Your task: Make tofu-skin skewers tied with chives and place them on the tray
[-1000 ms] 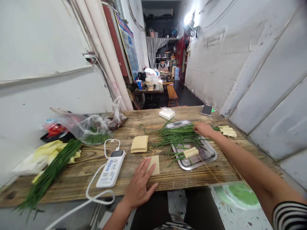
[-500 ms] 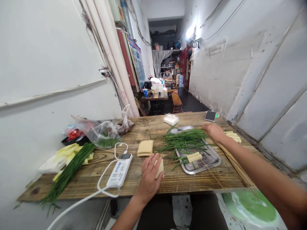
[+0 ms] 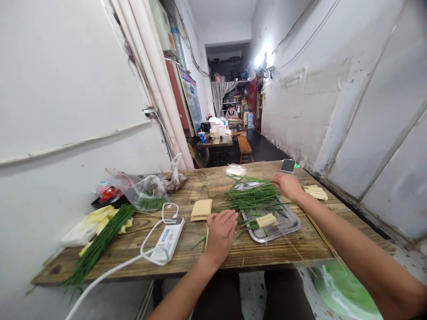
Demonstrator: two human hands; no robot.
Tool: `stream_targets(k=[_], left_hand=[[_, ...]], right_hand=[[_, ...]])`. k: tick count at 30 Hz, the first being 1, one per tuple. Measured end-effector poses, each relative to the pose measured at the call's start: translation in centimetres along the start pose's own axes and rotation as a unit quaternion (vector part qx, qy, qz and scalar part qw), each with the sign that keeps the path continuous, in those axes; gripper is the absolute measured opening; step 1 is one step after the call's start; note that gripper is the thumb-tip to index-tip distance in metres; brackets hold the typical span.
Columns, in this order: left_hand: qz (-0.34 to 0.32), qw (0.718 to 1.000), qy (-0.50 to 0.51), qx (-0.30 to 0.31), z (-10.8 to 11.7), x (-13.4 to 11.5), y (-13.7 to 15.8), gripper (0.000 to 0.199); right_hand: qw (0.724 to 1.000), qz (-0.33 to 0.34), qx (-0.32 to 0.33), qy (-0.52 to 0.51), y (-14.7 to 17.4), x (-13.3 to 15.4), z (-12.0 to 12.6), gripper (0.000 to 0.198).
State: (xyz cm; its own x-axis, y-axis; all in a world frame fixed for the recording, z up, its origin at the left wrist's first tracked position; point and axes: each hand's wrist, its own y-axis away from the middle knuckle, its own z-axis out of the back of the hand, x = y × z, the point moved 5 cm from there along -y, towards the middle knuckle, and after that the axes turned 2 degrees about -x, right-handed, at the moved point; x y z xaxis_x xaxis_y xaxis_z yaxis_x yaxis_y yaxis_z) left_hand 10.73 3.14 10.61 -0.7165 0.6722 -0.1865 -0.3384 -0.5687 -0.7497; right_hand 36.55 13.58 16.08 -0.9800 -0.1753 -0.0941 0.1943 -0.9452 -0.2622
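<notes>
My left hand [image 3: 220,233] rests palm down near the table's front edge, its fingers stretched out together. It covers most of a pale yellow bean curd sheet, whose thin edge [image 3: 207,238] shows beside the wrist. Just behind lies a stack of square bean curd sheets [image 3: 201,210]. My right hand [image 3: 288,186] is closed at the right ends of the green chives [image 3: 255,195], fingertips pinching among them; the exact grip is partly hidden. The chives lie across a metal tray [image 3: 292,222]. On it sit bean curd rolls [image 3: 266,220] around chives, with a skewer [image 3: 293,243] sticking out.
Bamboo skewers [image 3: 322,231] lie under my right forearm. More rolls [image 3: 315,192] and a phone [image 3: 288,166] are at right. A white power strip [image 3: 168,240], its cable, another chive bundle [image 3: 103,242] and plastic bags [image 3: 151,191] occupy the left. A person [image 3: 231,112] sits far back.
My left hand has shifted right, rolling over the sheet so that it now hides most of it. My right hand stays by the chive ends, moved slightly inward. The view has tilted a little.
</notes>
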Motion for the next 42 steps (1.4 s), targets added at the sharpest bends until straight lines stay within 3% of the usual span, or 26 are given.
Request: stream_targets(k=[5, 8, 12, 14, 16, 18, 20, 24, 26, 29, 32, 35, 38, 40, 42], left_hand=[[-0.027, 0.999, -0.018, -0.037, 0.4, -1.3, -4.6, 0.021], [-0.036, 0.999, -0.012, -0.016, -0.3, -2.2, -6.5, 0.022], [-0.024, 0.998, 0.052, 0.023, -1.3, -2.5, -6.7, 0.025], [0.005, 0.993, 0.112, 0.024, -1.1, -2.3, -6.2, 0.025], [0.065, 0.983, 0.170, 0.026, -0.6, -1.9, -5.6, 0.024], [0.146, 0.964, 0.219, 0.033, 0.1, -1.6, -5.0, 0.022], [0.222, 0.933, 0.278, 0.058, 0.4, -1.6, -4.4, 0.022], [0.304, 0.856, 0.393, 0.141, -0.3, -2.3, -3.3, 0.025], [0.319, 0.834, 0.417, 0.169, -0.9, -2.5, -3.0, 0.027], [0.324, 0.826, 0.422, 0.184, -1.6, -2.1, -3.2, 0.027], [0.343, 0.822, 0.408, 0.199, -2.4, -1.1, -3.8, 0.024], [0.336, 0.836, 0.372, 0.225, -2.8, -0.4, -4.5, 0.023], [0.255, 0.891, 0.291, 0.236, -2.5, -0.4, -5.4, 0.023], [0.198, 0.919, 0.235, 0.248, -2.1, -0.8, -5.8, 0.024], [0.167, 0.928, 0.197, 0.269, -1.9, -0.9, -6.1, 0.023]], right_hand=[[0.996, 0.088, -0.026, 0.010, 2.5, 4.7, 2.8, 0.023], [0.990, 0.135, -0.036, -0.014, 4.0, 7.2, 4.7, 0.022], [0.981, 0.177, -0.033, -0.077, 5.3, 7.8, 6.1, 0.025], [0.971, 0.191, -0.071, -0.126, 6.2, 7.0, 6.7, 0.023], [0.955, 0.162, -0.154, -0.197, 7.8, 5.7, 7.3, 0.026], [0.927, 0.075, -0.244, -0.276, 10.0, 4.2, 7.5, 0.032], [0.896, -0.018, -0.289, -0.338, 12.4, 3.7, 6.7, 0.038], [0.863, -0.055, -0.271, -0.423, 15.0, 6.7, 3.7, 0.048], [0.855, -0.052, -0.255, -0.449, 14.8, 8.1, 2.5, 0.049], [0.858, -0.036, -0.242, -0.452, 13.6, 8.6, 1.8, 0.049], [0.871, -0.051, -0.296, -0.389, 12.7, 7.3, 2.5, 0.048], [0.923, 0.004, -0.302, -0.240, 11.5, 7.5, 3.6, 0.036], [0.969, 0.101, -0.203, -0.096, 9.9, 9.7, 3.5, 0.023], [0.981, 0.143, -0.122, -0.045, 8.8, 11.1, 2.9, 0.017], [0.986, 0.154, -0.049, -0.035, 7.7, 11.7, 2.3, 0.017]])
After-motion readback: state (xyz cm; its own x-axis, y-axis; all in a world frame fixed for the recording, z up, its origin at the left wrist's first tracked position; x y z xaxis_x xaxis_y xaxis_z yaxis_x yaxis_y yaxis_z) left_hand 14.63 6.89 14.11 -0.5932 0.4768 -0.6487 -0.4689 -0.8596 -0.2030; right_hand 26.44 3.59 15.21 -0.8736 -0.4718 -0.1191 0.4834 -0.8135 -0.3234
